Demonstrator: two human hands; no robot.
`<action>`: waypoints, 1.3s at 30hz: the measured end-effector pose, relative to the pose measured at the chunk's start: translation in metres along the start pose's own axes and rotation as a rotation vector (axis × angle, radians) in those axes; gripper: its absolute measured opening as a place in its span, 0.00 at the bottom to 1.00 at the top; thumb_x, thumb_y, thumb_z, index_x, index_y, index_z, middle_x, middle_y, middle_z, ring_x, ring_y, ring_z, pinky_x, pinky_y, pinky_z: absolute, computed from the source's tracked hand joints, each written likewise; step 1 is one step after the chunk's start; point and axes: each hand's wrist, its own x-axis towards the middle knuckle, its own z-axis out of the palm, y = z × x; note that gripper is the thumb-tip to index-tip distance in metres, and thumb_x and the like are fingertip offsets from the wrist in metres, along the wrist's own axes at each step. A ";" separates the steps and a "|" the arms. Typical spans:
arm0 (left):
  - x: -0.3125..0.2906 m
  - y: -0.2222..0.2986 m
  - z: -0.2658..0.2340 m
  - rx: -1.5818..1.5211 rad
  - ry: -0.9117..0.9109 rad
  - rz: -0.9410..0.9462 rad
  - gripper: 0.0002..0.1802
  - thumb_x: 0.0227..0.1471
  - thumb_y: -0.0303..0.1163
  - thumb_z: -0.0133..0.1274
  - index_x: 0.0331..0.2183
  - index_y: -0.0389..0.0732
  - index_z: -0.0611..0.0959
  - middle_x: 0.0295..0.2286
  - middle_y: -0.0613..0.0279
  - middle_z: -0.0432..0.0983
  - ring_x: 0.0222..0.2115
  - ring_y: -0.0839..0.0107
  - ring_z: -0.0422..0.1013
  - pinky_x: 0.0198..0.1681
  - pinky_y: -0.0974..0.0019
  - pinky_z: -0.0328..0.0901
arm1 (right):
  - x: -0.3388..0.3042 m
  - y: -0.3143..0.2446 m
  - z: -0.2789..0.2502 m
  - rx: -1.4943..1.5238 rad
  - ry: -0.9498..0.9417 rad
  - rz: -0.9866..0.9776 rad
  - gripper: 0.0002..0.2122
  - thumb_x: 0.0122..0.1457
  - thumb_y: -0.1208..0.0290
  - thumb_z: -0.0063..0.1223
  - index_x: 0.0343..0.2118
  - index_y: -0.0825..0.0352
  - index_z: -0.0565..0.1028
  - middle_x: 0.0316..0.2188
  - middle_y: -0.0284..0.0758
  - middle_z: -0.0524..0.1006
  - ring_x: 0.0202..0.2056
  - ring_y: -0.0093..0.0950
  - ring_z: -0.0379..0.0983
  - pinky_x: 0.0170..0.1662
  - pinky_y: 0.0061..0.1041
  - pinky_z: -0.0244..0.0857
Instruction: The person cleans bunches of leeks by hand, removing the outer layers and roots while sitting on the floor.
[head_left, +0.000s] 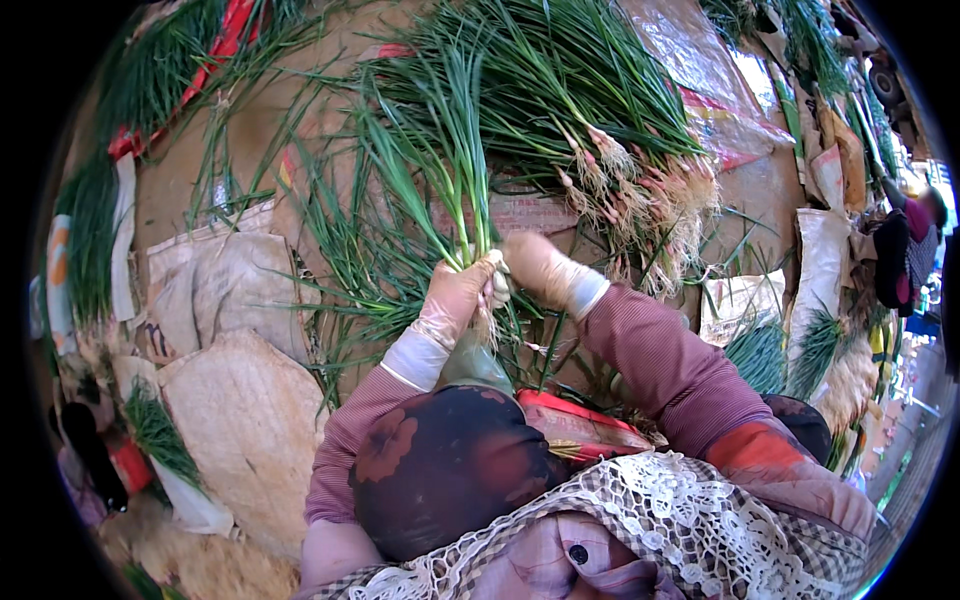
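Note:
My left hand [452, 296], in a thin pale glove, is wrapped round a small bunch of spring onions [462, 215]. Their green leaves fan upward and away from me, while roots hang below my fingers. Close beside the bunch, on its right, is my right hand [540, 268], also gloved. Motion smears its fingers, so their shape and anything in them are hidden. Beyond both hands lies a big pile of spring onions [560, 95], its pale bulbs and roots [655, 205] turned toward the right. Loose green leaves [365, 255] are scattered left of my left hand.
Pale woven sacks [240, 405] lie at the left. More spring onions [85, 235] are heaped along the far left, near a red strip [205, 75]. Clear plastic sheeting [690, 55] is at the back right. Another person [905, 245] is at the far right edge.

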 end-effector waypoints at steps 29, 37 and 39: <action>-0.007 0.030 -0.010 -0.239 -0.048 0.213 0.19 0.48 0.30 0.44 0.43 0.34 0.66 0.20 0.61 0.70 0.26 0.67 0.70 0.35 0.63 0.67 | -0.002 0.045 -0.105 0.266 0.564 0.351 0.09 0.48 0.64 0.47 0.25 0.65 0.70 0.24 0.37 0.71 0.27 0.33 0.68 0.30 0.31 0.62; 0.000 0.013 -0.025 -0.386 -0.131 -0.076 0.18 0.50 0.34 0.41 0.40 0.32 0.69 0.19 0.60 0.70 0.24 0.68 0.69 0.32 0.65 0.65 | 0.003 0.066 -0.101 0.401 0.317 0.472 0.11 0.45 0.62 0.48 0.27 0.64 0.69 0.18 0.38 0.71 0.23 0.32 0.68 0.31 0.30 0.61; -0.001 0.015 -0.011 -0.356 -0.115 -0.151 0.18 0.50 0.35 0.40 0.40 0.32 0.70 0.23 0.59 0.71 0.26 0.70 0.68 0.31 0.68 0.65 | -0.015 -0.001 -0.098 0.376 0.244 0.457 0.13 0.45 0.61 0.46 0.28 0.65 0.71 0.24 0.42 0.72 0.28 0.37 0.69 0.34 0.31 0.62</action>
